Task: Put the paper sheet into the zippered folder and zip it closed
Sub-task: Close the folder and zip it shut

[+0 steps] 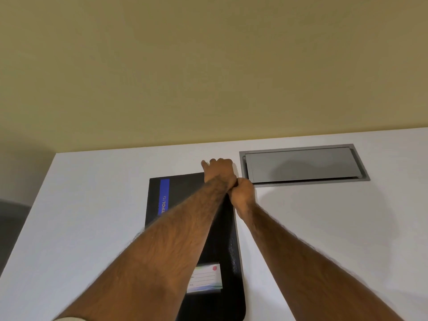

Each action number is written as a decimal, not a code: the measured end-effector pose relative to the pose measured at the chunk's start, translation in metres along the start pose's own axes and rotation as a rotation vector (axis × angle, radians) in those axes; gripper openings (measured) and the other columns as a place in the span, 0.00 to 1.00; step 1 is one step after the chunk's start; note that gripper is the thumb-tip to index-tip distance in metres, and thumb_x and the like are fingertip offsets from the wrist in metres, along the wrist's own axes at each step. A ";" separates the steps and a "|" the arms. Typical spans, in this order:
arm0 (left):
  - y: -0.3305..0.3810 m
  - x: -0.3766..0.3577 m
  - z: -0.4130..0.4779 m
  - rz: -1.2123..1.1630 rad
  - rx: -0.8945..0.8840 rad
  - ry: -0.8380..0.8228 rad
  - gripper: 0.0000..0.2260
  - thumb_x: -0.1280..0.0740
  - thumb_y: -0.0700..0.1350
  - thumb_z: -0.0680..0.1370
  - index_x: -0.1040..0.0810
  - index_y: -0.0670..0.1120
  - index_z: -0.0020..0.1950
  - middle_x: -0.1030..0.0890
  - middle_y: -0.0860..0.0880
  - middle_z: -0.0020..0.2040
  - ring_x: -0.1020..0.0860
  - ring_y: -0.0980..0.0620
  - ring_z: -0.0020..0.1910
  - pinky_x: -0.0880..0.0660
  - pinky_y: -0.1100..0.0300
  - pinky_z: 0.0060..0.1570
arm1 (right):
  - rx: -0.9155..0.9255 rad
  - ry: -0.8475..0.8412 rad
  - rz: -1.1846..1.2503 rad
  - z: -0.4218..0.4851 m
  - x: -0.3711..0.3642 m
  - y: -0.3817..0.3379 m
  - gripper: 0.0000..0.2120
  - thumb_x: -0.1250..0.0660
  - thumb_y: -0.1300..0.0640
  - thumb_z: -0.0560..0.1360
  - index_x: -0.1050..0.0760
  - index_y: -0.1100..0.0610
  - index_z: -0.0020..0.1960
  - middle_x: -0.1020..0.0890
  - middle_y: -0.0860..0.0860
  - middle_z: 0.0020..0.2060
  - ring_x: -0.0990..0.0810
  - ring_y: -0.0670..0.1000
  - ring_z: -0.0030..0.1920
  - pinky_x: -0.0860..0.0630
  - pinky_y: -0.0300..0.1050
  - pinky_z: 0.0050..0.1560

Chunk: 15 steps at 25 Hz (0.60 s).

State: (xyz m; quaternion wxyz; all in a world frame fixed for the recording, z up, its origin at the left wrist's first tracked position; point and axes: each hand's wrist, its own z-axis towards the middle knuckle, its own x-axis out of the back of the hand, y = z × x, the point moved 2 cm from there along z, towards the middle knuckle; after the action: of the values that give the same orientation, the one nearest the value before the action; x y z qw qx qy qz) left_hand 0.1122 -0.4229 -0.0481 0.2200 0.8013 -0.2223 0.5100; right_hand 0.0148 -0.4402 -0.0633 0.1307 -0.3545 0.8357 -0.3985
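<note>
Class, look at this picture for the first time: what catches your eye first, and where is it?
Two bare forearms reach across the white table, the left hand and right hand bunched together at the far right corner of a black folder. Right of the hands, a grey hatch sits flush in the table.

Two bare forearms come into view from the bottom edge, both with dark hair along them. The left hand and the right hand wear no rings and no watch. A pale sleeve edge shows at the left arm, near the bottom edge.
</note>
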 end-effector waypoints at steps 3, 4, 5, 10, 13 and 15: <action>-0.005 0.001 -0.003 -0.029 0.012 0.085 0.19 0.36 0.51 0.78 0.26 0.46 0.67 0.24 0.45 0.64 0.29 0.43 0.68 0.49 0.37 0.76 | 0.084 0.019 -0.198 0.003 -0.001 -0.002 0.09 0.41 0.60 0.83 0.24 0.58 0.49 0.21 0.51 0.40 0.21 0.50 0.41 0.18 0.45 0.54; -0.008 0.003 -0.003 -0.045 0.024 0.120 0.18 0.37 0.50 0.78 0.26 0.46 0.66 0.24 0.45 0.64 0.30 0.43 0.68 0.50 0.37 0.76 | 0.108 0.023 -0.261 0.004 -0.001 -0.005 0.06 0.38 0.61 0.82 0.24 0.59 0.48 0.21 0.51 0.40 0.21 0.49 0.40 0.18 0.44 0.51; -0.012 0.005 -0.002 -0.061 0.042 0.150 0.18 0.38 0.50 0.78 0.25 0.45 0.65 0.24 0.45 0.63 0.30 0.43 0.68 0.50 0.37 0.76 | 0.134 0.025 -0.304 0.003 -0.002 -0.007 0.06 0.36 0.63 0.80 0.24 0.59 0.45 0.22 0.51 0.38 0.22 0.49 0.38 0.19 0.41 0.46; -0.039 0.011 0.008 -0.222 0.287 0.089 0.19 0.39 0.52 0.78 0.25 0.44 0.65 0.26 0.43 0.66 0.32 0.41 0.70 0.48 0.38 0.74 | 0.146 0.078 -0.302 0.004 -0.008 -0.008 0.13 0.30 0.62 0.77 0.29 0.56 0.37 0.25 0.51 0.33 0.24 0.48 0.34 0.27 0.36 0.35; -0.056 0.012 0.011 -0.330 0.403 0.003 0.22 0.38 0.51 0.78 0.27 0.42 0.70 0.32 0.41 0.74 0.42 0.40 0.77 0.52 0.37 0.76 | 0.125 0.105 -0.300 0.007 -0.007 -0.003 0.09 0.30 0.61 0.77 0.27 0.58 0.40 0.25 0.51 0.34 0.23 0.49 0.36 0.25 0.37 0.37; -0.072 0.015 0.009 -0.406 0.499 -0.020 0.23 0.37 0.49 0.78 0.29 0.41 0.72 0.37 0.40 0.78 0.49 0.39 0.80 0.56 0.38 0.77 | 0.111 0.097 -0.343 0.009 -0.006 -0.003 0.08 0.31 0.59 0.77 0.27 0.57 0.40 0.25 0.50 0.34 0.24 0.48 0.35 0.23 0.41 0.40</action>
State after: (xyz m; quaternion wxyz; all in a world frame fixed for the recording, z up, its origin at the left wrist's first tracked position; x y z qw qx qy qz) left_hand 0.1660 -0.3718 -0.0469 0.1117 0.8636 0.0721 0.4864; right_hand 0.0249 -0.4426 -0.0676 0.0397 -0.4643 0.7451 -0.4771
